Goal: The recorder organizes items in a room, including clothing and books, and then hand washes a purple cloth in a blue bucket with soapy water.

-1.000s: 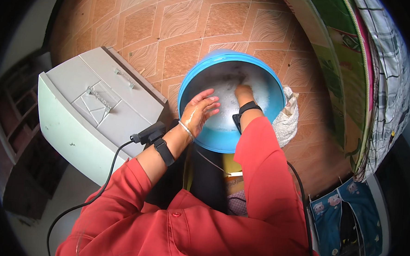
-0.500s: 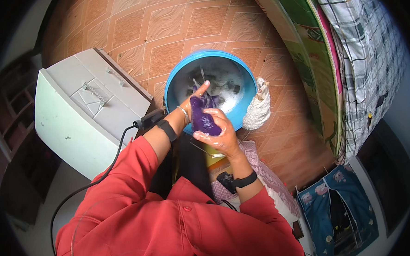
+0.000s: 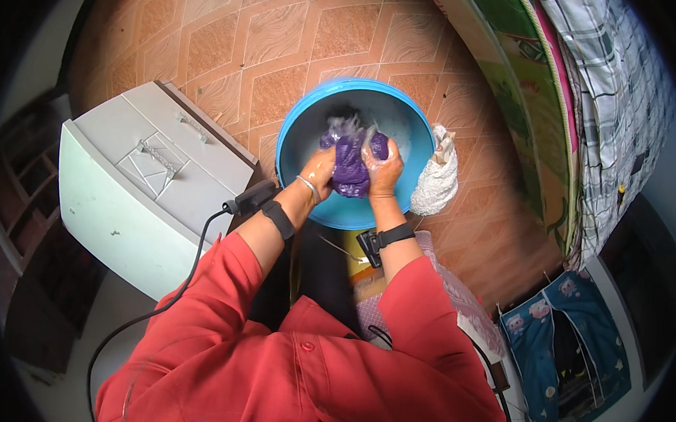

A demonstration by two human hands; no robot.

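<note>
A wet purple cloth (image 3: 351, 166) is bunched between my two hands, over the blue bucket (image 3: 287, 128). My left hand (image 3: 321, 169) grips its left side, with a bracelet at the wrist. On the other side my right hand (image 3: 384, 167) has its fingers wrapped round a fold of the same cloth. Suds and water glisten on both hands. The cloth's far end is blurred by motion. Inside the bucket the water is mostly hidden by the cloth and my hands.
A textured white cloth (image 3: 437, 182) hangs over the bucket's right rim. To the left stands a pale drawer cabinet (image 3: 132, 192), with a black cable (image 3: 195, 261) running past it. A bed with a checked cover (image 3: 600, 95) is at the right. A patterned blue fabric piece (image 3: 529, 358) lies lower right.
My right hand has swung forward and right, over the bucket. The purple cloth has moved from the near rim into the bucket's opening, now stretched between both hands.
</note>
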